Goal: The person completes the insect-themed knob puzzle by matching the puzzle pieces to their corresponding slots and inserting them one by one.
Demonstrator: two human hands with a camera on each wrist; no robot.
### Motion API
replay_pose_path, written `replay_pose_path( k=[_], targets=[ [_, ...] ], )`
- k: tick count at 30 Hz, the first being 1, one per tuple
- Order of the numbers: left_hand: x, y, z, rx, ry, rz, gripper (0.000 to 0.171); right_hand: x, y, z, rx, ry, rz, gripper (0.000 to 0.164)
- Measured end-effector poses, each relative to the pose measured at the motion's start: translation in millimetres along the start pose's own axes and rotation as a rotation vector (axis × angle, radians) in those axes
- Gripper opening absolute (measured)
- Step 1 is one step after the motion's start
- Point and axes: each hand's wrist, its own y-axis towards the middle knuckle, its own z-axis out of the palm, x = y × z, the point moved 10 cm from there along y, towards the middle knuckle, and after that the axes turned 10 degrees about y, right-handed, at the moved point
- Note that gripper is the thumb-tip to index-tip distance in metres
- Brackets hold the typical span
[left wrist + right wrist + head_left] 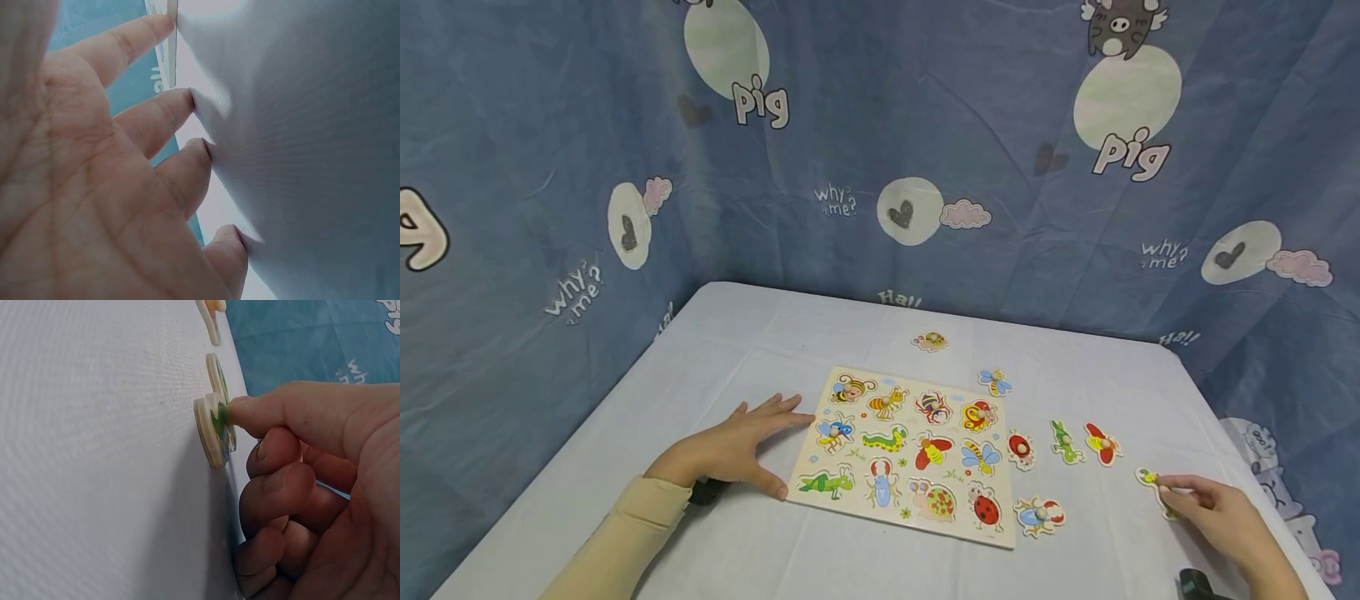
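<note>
A wooden insect puzzle board [900, 521] lies on the white table. My left hand [741, 446] rests at its left side with fingers spread, index fingertip and thumb tip right at the board's edge. In the left wrist view the other fingertips [199, 147] touch the cloth. To the right, my right hand [1221, 517] pinches a green and yellow puzzle piece [211, 434] between thumb and index finger, low over the cloth; the remaining fingers are curled. The fingers partly cover this piece.
Loose pieces lie right of the board: a blue beetle [1040, 517], a ladybug [1020, 450], a grasshopper [1066, 442] and a red-winged insect [1102, 443]. Behind are a dragonfly [995, 382] and a snail [930, 341]. A blue printed curtain [850, 275] hangs behind the table.
</note>
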Motion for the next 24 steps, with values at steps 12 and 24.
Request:
replay_pose_path(
  k=[12,24],
  targets=[
    [1.7,0.8,1.3,-0.001,0.005,0.01,0.109,6.7,-2.2,0.7,-0.047,-0.004,-0.07,0.056],
    [2.0,1.8,1.2,0.005,0.005,0.0,0.109,4.8,-3.1,-4.3,-0.093,-0.015,-0.09,0.061]
  ],
)
